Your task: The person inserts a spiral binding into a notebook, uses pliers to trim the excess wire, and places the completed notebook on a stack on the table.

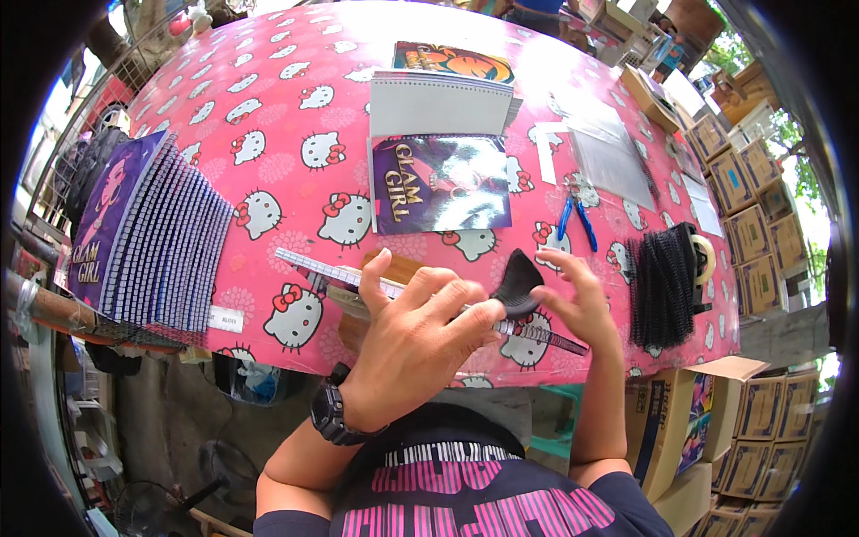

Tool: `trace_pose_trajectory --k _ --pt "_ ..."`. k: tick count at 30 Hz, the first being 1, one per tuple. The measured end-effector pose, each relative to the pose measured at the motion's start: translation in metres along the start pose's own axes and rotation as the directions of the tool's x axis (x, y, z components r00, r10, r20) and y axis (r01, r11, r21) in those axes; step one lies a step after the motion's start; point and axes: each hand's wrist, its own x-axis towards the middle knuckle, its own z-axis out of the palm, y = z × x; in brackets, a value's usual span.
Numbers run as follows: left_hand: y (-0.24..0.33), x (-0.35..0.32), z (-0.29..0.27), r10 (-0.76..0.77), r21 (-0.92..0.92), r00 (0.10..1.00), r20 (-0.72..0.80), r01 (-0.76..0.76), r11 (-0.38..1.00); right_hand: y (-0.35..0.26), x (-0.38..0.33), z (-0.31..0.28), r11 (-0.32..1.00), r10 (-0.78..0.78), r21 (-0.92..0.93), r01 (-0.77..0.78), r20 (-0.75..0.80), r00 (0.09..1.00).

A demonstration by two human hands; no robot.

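Note:
A notebook point(327, 271) stands on its edge in front of me, its punched side upward. My left hand point(416, 331), with a watch on the wrist, grips it from above, fingers closed over it. Black spiral coil point(559, 340) runs along the right end of that edge. Just above it my right hand point(577, 300) is open, its curved fingers apart and nothing visible between them. Beside those fingers sits a black pointed piece point(517, 285) whose kind I cannot make out. A wooden block point(394, 270) shows partly behind the notebook, mostly hidden by my left hand.
Left lies a stack of purple notebooks point(165, 242). A purple cover point(443, 183) and white pages point(443, 103) lie ahead. Blue-handled pliers point(577, 224), plastic sheets point(613, 166), black coils point(660, 291) and a tape dispenser point(703, 259) are on the right. Cartons point(761, 242) stand beyond the table.

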Motion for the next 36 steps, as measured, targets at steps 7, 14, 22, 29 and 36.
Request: trace_pose_trajectory --k 7,14,22,29,36 --pt "0.000 -0.001 0.000 -0.015 0.012 1.000 -0.006 0.015 1.000 0.018 -0.004 0.042 0.972 0.022 -0.235 0.015 0.154 0.988" --pt "-0.002 -0.004 -0.004 -0.027 0.032 0.999 0.018 0.026 0.999 0.005 0.007 0.011 0.909 -0.032 0.411 -0.076 0.250 0.968" --pt "-0.013 -0.009 -0.021 -0.159 -0.039 0.987 -0.039 0.157 0.987 -0.056 0.027 -0.009 0.948 -0.107 0.317 0.041 0.191 0.976" --pt "-0.014 -0.006 -0.026 -0.214 -0.073 0.976 -0.041 0.211 0.975 -0.063 0.043 -0.016 0.950 -0.213 0.273 0.153 0.207 0.955" --pt "-0.032 -0.016 -0.035 -0.232 -0.013 0.969 -0.086 0.231 0.973 -0.076 0.055 -0.005 0.935 -0.175 0.350 0.053 0.328 0.928"
